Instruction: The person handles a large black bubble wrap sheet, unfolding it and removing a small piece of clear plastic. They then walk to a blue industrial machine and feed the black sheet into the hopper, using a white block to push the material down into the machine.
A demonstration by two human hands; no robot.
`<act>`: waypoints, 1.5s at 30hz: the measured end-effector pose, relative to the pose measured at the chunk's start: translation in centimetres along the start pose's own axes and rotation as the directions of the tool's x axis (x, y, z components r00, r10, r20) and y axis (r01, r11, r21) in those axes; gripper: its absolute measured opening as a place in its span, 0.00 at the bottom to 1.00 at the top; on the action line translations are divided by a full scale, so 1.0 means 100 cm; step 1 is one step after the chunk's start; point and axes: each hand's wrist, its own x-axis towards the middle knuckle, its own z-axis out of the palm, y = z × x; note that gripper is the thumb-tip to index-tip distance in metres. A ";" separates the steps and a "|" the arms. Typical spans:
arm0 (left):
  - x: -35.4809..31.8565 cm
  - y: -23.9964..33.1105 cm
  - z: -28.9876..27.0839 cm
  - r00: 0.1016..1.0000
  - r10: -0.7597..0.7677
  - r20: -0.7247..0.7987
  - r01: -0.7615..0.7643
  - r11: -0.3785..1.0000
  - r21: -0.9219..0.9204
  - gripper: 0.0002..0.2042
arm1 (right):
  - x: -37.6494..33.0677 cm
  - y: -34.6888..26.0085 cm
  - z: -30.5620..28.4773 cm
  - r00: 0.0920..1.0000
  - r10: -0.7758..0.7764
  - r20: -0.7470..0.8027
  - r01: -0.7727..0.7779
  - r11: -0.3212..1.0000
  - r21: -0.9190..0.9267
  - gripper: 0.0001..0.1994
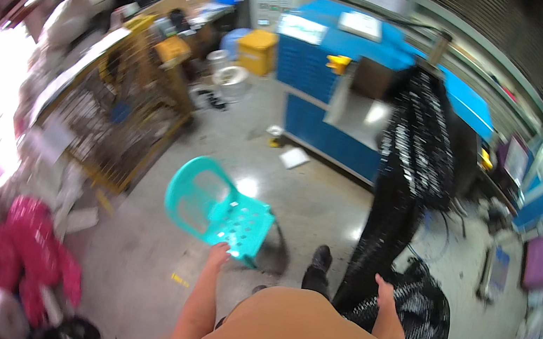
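Observation:
My left hand (219, 254) is at the near edge of a turquoise plastic chair (246, 226) with holes in its seat. Whether the hand touches the chair or only passes in front of it I cannot tell, and its fingers are blurred. On the right, my right hand (384, 290) hangs with a finger or thumb stretched out and nothing visible in it. Beside and behind it is a long black plastic film (391, 220), which drapes down from a blue machine (356, 130) and gathers in a shiny heap (430, 312) on the floor.
A yellow wire cage (136, 169) stands at the left, with pink plastic bags (25, 244) nearer me. At the back are a yellow bin (257, 52) and a white bucket (231, 81). A white sheet (294, 158) lies on the grey floor. Cables trail by the film.

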 end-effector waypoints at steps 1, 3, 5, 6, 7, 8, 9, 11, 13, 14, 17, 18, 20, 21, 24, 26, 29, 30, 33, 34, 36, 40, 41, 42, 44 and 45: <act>0.006 0.027 0.030 0.996 -0.090 0.022 0.092 0.986 -0.141 0.18 | 0.035 -0.013 -0.033 0.985 0.005 -0.174 -0.046 0.971 -0.237 0.31; 0.008 0.029 0.018 0.961 -0.275 0.015 0.266 0.912 -0.313 0.18 | 0.038 -0.090 -0.001 0.979 -0.022 -0.201 -0.021 0.977 -0.211 0.42; 0.025 0.021 0.040 0.950 -0.313 0.004 0.303 0.915 -0.265 0.17 | 0.081 -0.141 -0.015 0.977 -0.081 -0.197 0.044 0.982 -0.185 0.53; 0.021 0.030 0.059 0.915 -0.404 -0.008 0.389 0.888 -0.246 0.17 | 0.104 -0.147 -0.037 0.928 -0.072 -0.366 -0.029 0.964 -0.264 0.56; 0.024 0.041 0.074 0.873 -0.487 0.042 0.488 0.864 -0.124 0.19 | 0.134 -0.149 -0.061 0.847 -0.078 -0.526 -0.111 0.941 -0.319 0.58; 0.026 0.050 0.075 0.831 -0.557 0.022 0.557 0.830 -0.035 0.20 | 0.154 -0.172 -0.058 0.877 -0.035 -0.479 -0.135 0.939 -0.317 0.61; 0.029 0.057 0.082 0.817 -0.576 0.000 0.568 0.805 -0.172 0.21 | 0.170 -0.189 -0.061 0.898 -0.070 -0.435 -0.060 0.958 -0.279 0.61; 0.025 0.069 0.104 0.770 -0.637 -0.020 0.570 0.702 -0.427 0.24 | 0.196 -0.217 -0.068 0.938 -0.039 -0.344 -0.051 0.967 -0.249 0.65; 0.035 0.104 0.134 0.827 -0.562 0.012 0.516 0.751 -0.412 0.27 | 0.229 -0.229 -0.069 0.957 0.014 -0.291 -0.067 0.983 -0.173 0.68; 0.043 0.129 0.146 0.850 -0.526 0.030 0.493 0.775 -0.395 0.28 | 0.247 -0.219 -0.074 0.968 0.039 -0.247 -0.080 0.985 -0.156 0.67; 0.079 0.193 0.169 0.897 -0.441 0.016 0.404 0.806 -0.432 0.27 | 0.262 -0.238 -0.031 0.999 -0.039 0.030 0.039 0.999 0.015 0.50; 0.093 0.215 0.178 0.912 -0.408 0.049 0.392 0.826 -0.405 0.27 | 0.267 -0.242 -0.017 0.993 0.071 0.093 -0.074 0.997 0.022 0.45; 0.118 0.257 0.197 0.939 -0.324 0.115 0.343 0.862 -0.374 0.28 | 0.281 -0.256 0.009 0.939 0.259 0.227 -0.269 0.963 0.012 0.35; 0.130 0.287 0.212 0.934 -0.315 0.168 0.354 0.880 -0.318 0.28 | 0.290 -0.240 0.017 0.942 0.305 0.138 -0.303 0.952 -0.041 0.26; 0.173 0.350 0.258 0.905 -0.265 0.332 0.344 0.916 -0.207 0.29 | 0.301 -0.201 0.046 0.979 0.116 0.168 -0.103 0.991 -0.084 0.23; 0.206 0.365 0.282 0.864 -0.216 0.456 0.328 0.927 -0.184 0.30 | 0.273 -0.213 0.066 0.976 0.115 0.186 -0.116 0.993 -0.001 0.23; 0.224 0.426 0.346 0.765 -0.178 0.619 0.327 0.935 -0.135 0.32 | 0.256 -0.167 0.051 0.930 0.261 0.259 -0.213 0.957 -0.198 0.23; 0.228 0.444 0.367 0.750 -0.146 0.645 0.291 0.949 -0.123 0.34 | 0.248 -0.152 0.051 0.959 0.190 0.210 -0.134 0.957 -0.256 0.22; 0.231 0.503 0.414 0.742 -0.153 0.652 0.097 0.988 0.122 0.34 | 0.195 -0.206 0.066 0.892 0.401 0.210 -0.329 0.892 -0.310 0.29; 0.231 0.521 0.429 0.743 -0.163 0.649 0.019 0.975 0.224 0.34 | 0.187 -0.206 0.074 0.917 0.372 0.146 -0.342 0.919 -0.196 0.31; 0.256 0.523 0.457 0.679 -0.231 0.697 -0.060 0.928 0.366 0.28 | 0.178 -0.219 0.082 0.834 0.545 0.087 -0.531 0.835 -0.147 0.35; 0.253 0.585 0.499 0.397 -0.213 0.893 -0.087 0.960 0.268 0.18 | 0.156 -0.279 0.094 0.909 0.407 0.094 -0.402 0.790 0.463 0.39; 0.253 0.584 0.517 0.250 -0.143 0.958 -0.013 0.988 0.151 0.17 | 0.148 -0.309 0.088 0.908 0.415 -0.057 -0.324 0.782 0.532 0.41; 0.240 0.608 0.523 0.180 -0.091 0.979 0.118 0.990 0.070 0.15 | 0.124 -0.375 0.100 0.953 0.241 -0.181 -0.065 0.751 0.658 0.44; 0.202 0.675 0.520 0.037 0.008 0.999 0.307 0.952 -0.018 0.12 | 0.108 -0.414 0.056 0.923 -0.078 -0.377 0.357 0.540 0.762 0.43; 0.193 0.696 0.521 -0.032 0.045 0.998 0.359 0.933 -0.031 0.12 | 0.102 -0.408 0.011 0.880 -0.221 -0.420 0.475 0.437 0.764 0.41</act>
